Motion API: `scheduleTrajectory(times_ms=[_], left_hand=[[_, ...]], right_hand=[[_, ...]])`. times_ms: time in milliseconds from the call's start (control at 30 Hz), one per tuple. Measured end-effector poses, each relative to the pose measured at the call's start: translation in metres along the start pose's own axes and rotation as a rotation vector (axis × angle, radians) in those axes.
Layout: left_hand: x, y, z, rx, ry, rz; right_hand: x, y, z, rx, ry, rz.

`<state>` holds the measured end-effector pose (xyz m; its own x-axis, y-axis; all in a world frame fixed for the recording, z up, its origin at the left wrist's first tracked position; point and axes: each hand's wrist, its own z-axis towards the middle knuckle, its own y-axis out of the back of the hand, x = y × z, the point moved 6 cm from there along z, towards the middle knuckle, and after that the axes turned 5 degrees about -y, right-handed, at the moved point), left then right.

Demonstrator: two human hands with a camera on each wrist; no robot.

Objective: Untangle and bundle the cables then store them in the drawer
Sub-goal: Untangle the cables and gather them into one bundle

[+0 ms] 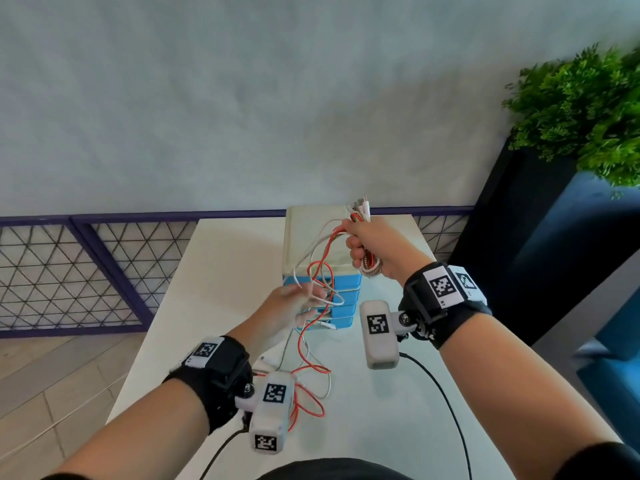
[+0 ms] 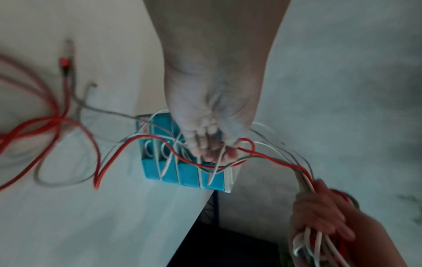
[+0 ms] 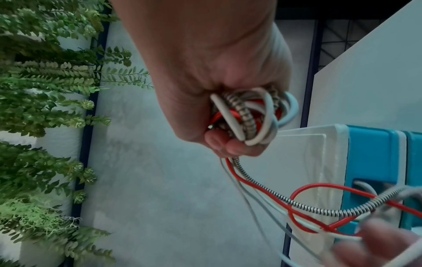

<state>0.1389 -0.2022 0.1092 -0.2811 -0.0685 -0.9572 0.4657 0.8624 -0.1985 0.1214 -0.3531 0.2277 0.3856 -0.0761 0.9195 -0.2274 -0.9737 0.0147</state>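
Note:
My right hand (image 1: 372,242) is raised over the drawer unit (image 1: 311,230) and grips a coiled bundle of red, white and metal-braided cables (image 1: 369,268); the coil (image 3: 246,115) fills the fist (image 3: 233,146). Loose strands (image 1: 323,258) hang from it down to the white table (image 1: 228,271), where tangled red and white loops (image 1: 311,375) lie. My left hand (image 1: 289,306), blurred, is lower and to the left, its fingers straight and spread among the hanging strands (image 2: 274,159). The unit has a white top and several blue drawers (image 2: 187,175), all closed.
A green plant (image 1: 581,109) in a dark planter (image 1: 519,220) stands at the right. A purple-framed mesh fence (image 1: 69,271) runs behind the table. Cable plug ends (image 2: 66,63) lie on the table near me. The table's left edge drops to a wooden floor (image 1: 52,393).

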Motion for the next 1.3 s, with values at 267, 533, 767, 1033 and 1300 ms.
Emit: scheduleTrajectory(times_ms=[267,533,767,1033,1300], left_hand=[[0.004,0.011,-0.016,0.138,0.093,-0.326],[0.015,0.028,-0.013,0.274,0.352,0.420],[0.047,0.079,-0.008,0.115,0.651,0.480],[0.021,0.085,0.002,-0.120,0.380,0.849],[-0.033,0.019,0.002,-0.047,-0.162,0.619]], right_hand=[[0.006,0.024,0.000,-0.132,0.044,0.078],[0.003,0.019,-0.001,-0.104,0.024,-0.010],[0.001,0.020,-0.009,-0.024,-0.017,-0.215],[-0.014,0.010,-0.013,0.155,-0.135,-0.353],[-0.025,0.000,-0.004,0.193,-0.182,-0.107]])
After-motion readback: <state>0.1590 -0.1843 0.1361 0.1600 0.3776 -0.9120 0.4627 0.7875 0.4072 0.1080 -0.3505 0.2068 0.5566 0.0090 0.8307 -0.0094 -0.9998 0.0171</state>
